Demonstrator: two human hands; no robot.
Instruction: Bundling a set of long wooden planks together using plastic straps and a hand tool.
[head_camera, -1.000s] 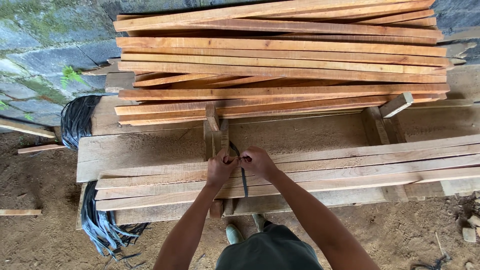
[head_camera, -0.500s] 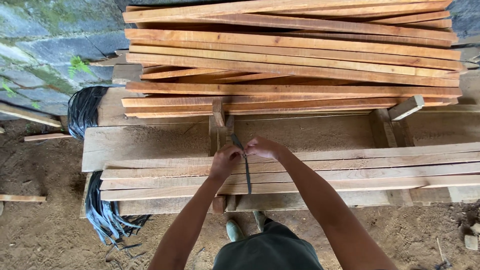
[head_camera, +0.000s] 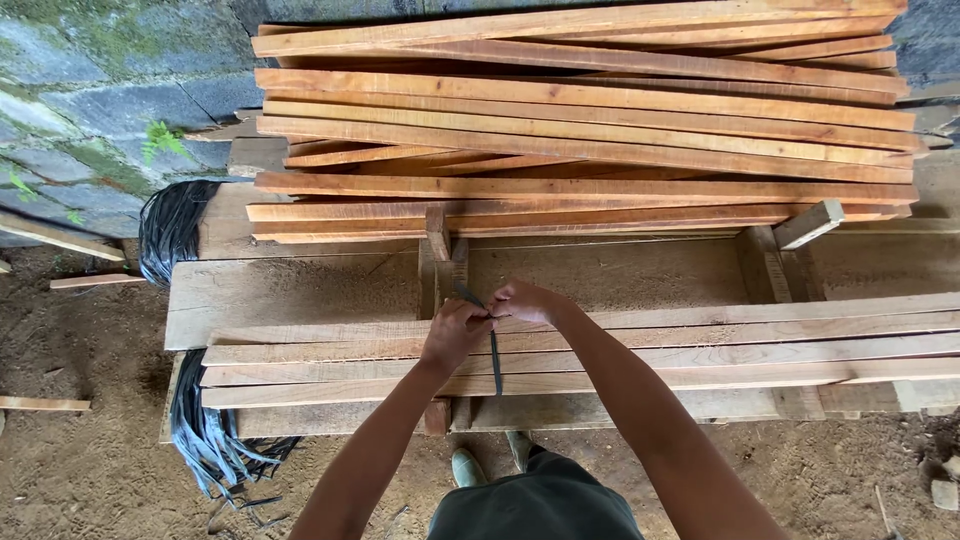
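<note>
Several long wooden slats (head_camera: 700, 345) lie side by side on a rough wooden bench (head_camera: 290, 285). A dark plastic strap (head_camera: 495, 365) runs across them near their left end. My left hand (head_camera: 453, 333) and my right hand (head_camera: 522, 301) meet on top of the slats, each pinching an end of the strap where the ends cross. Two short upright wooden pegs (head_camera: 440, 262) stand just behind my hands.
A big stack of slats (head_camera: 580, 120) is piled at the back of the bench against a mossy stone wall (head_camera: 80, 110). Bundles of dark straps hang at the bench's left end (head_camera: 205, 435) and lie further back (head_camera: 170, 225). Dirt floor (head_camera: 90, 470) lies all around; my feet (head_camera: 468, 466) stand below the bench.
My right hand has lifted and shifted a little away from me over the strap ends, while my left hand stays pinched on them. The slats have not moved.
</note>
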